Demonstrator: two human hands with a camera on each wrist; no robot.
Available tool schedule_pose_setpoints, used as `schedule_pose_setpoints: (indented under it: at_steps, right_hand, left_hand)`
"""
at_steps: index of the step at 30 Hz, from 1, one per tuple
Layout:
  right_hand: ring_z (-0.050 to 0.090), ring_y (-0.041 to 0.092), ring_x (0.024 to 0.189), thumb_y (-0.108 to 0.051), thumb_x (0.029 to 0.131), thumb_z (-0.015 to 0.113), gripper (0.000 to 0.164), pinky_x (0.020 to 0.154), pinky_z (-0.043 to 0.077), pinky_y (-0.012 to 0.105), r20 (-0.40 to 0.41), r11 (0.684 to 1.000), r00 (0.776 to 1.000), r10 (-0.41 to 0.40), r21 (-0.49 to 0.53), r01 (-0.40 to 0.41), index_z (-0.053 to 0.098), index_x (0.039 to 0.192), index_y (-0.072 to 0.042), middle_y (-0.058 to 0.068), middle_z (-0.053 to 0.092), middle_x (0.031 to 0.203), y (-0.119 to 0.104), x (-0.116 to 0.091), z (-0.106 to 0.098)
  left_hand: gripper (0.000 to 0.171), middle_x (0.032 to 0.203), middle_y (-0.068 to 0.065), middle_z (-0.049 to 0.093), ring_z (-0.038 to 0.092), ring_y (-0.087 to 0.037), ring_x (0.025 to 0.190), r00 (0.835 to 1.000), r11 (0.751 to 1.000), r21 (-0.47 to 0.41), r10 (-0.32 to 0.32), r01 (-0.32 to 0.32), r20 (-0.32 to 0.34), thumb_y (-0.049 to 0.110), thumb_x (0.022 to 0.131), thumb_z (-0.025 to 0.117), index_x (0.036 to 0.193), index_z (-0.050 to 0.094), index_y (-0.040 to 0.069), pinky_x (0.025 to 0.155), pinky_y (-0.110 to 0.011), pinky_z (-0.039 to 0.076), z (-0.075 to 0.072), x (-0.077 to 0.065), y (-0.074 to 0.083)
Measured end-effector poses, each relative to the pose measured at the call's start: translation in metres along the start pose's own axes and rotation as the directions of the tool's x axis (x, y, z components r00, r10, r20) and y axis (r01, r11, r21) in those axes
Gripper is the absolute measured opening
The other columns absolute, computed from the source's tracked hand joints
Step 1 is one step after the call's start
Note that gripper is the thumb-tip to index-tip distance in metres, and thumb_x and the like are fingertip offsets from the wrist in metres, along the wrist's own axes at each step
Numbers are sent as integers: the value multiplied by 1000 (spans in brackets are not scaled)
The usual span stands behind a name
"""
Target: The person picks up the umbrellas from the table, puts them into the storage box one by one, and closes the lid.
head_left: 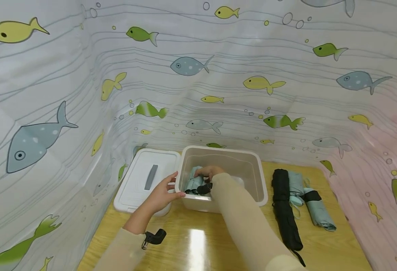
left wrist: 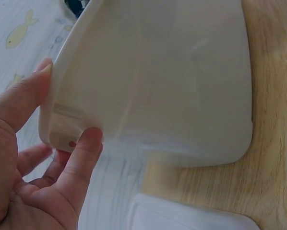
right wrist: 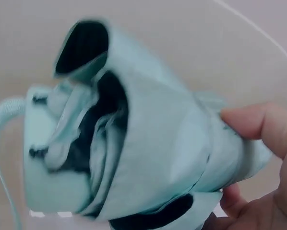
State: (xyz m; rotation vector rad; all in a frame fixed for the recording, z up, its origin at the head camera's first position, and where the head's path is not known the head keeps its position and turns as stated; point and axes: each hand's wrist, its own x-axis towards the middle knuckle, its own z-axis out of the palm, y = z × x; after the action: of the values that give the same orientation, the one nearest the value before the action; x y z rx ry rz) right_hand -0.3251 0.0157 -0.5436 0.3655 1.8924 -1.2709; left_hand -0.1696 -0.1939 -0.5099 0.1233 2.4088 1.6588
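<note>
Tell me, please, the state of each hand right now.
Left hand: gripping the storage bin by its rim.
Right hand: holding a folded pale teal umbrella inside the bin.

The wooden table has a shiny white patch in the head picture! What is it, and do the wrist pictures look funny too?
Head view: glare, probably light bouncing off the glossy wooden table; left wrist view: the storage bin looks pale and washed-out; right wrist view: the folded teal umbrella looks soft and blurry, perhaps from movement.
</note>
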Motion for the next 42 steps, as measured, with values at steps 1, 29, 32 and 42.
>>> schedule_pose_setpoints:
  at_steps: [1, 29, 32, 42]
  right_hand:
    - [52, 27, 110, -20, 82, 78, 49, 90, 50, 32, 16, 1000, 1000, 4, -14, -4, 57, 121, 1, 13, 53, 129, 1, 3, 0]
    - [59, 22, 99, -27, 95, 71, 33, 93, 50, 33, 36, 962, 999, 12, -274, -2, 66, 108, 3, 10, 66, 106, 6, 5, 8]
    - [60, 22, 104, -22, 96, 68, 32, 97, 49, 32, 72, 970, 997, 23, -244, -5, 65, 113, 5, 13, 67, 116, 5, 7, 9]
    - [61, 21, 102, -29, 98, 66, 28, 95, 48, 33, 50, 911, 998, -43, -408, 60, 68, 101, -1, 7, 68, 101, 6, 7, 8]
  left_hand:
    - [92, 145, -17, 46, 52, -37, 130, 1000, 1000, -2, 3, -3, 0, 27, 86, 82, 159, 28, 14, 92, -44, 54, 0, 0, 0]
    - [94, 143, -18, 47, 53, -37, 129, 1000, 1000, 12, 7, -7, 1, 29, 85, 82, 159, 27, 12, 91, -42, 55, -1, 0, 1]
    - [95, 143, -17, 47, 53, -36, 129, 1000, 1000, 7, 0, -1, 5, 30, 84, 83, 159, 27, 12, 91, -42, 55, -1, -1, 1]
    - [92, 144, -19, 47, 53, -38, 128, 1000, 1000, -3, 13, -13, 1, 22, 87, 81, 159, 27, 10, 89, -41, 56, 1, -1, 2]
